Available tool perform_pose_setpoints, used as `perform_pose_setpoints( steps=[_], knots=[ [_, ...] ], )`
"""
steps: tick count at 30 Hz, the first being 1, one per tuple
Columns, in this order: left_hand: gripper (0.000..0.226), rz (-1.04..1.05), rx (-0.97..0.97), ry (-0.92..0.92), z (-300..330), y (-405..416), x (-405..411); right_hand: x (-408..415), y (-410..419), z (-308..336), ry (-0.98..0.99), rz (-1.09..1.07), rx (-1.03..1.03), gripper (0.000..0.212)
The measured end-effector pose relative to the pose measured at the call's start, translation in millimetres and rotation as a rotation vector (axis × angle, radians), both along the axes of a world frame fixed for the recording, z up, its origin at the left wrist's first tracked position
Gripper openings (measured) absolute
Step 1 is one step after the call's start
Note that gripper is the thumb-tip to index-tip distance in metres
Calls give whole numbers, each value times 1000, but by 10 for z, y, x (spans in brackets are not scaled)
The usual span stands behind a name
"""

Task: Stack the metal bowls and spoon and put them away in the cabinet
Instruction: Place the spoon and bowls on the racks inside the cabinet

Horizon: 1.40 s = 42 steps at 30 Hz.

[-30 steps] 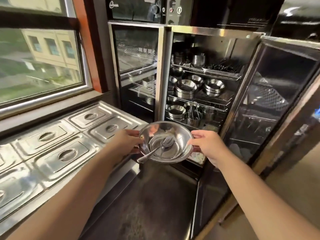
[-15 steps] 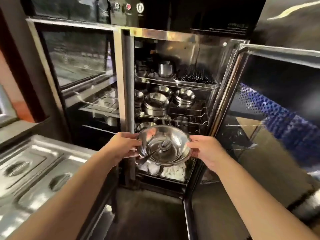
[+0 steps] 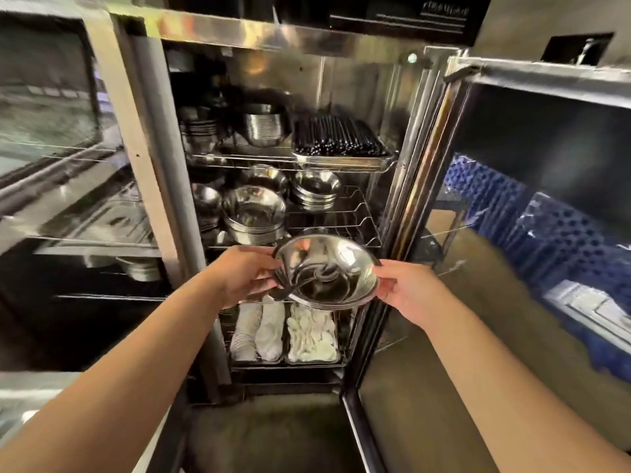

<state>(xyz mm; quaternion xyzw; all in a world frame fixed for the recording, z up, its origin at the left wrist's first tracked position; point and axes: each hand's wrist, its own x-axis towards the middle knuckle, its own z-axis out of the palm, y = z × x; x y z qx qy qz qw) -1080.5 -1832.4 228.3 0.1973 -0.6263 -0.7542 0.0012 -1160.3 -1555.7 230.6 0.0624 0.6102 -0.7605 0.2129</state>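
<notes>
I hold a stack of shiny metal bowls (image 3: 345, 264) in front of the open steel cabinet (image 3: 345, 87). My left hand (image 3: 244, 274) grips the stack's left rim and my right hand (image 3: 406, 290) grips its right rim. A metal spoon (image 3: 307, 283) lies inside the top bowl, its handle pointing out to the lower left. The stack hovers just below the front edge of the cabinet's middle wire shelf (image 3: 358, 216), where other stacked metal bowls (image 3: 254, 215) sit.
The cabinet door (image 3: 532, 206) stands open at the right. The top shelf carries more bowls (image 3: 264, 126) and a tray of dark chopsticks (image 3: 338, 139). White items (image 3: 286, 331) fill trays on the bottom shelf. A closed glass door (image 3: 51, 107) is on the left.
I have come closer to the cabinet with the bowl stack and spoon held in both hands. The counter of lidded pans has slid out of view on the left.
</notes>
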Motion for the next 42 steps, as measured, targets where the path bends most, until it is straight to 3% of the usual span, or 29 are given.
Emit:
perform_pose_setpoints(
  steps=[4, 8, 12, 16, 27, 34, 42],
  knots=[
    [21, -63, -11, -42, -114, -53, -492, -500, -63, -142, -40, 8, -26, 26],
    [37, -36, 1, -86, -181, -94, -1054, -1147, -212, -253, -32, -42, -19, 23],
    [42, 67, 18, -104, -237, -164, -1585, -1758, -486, -321, -4, -74, 134, 30],
    [33, 158, 37, -128, -362, -172, -2022, -2238, -731, -364, 68, -71, 352, 38],
    [18, 152, 87, -230, -741, -209, -2742, -2851, -909, -641, 186, -82, 654, 31],
    [26, 72, 140, -237, -886, -258, -3056, -3166, -999, -832, 148, -243, 721, 25],
    [35, 51, 66, -226, -1047, -271, -3340, -3404, -994, -1041, 129, -206, 738, 32]
  ],
)
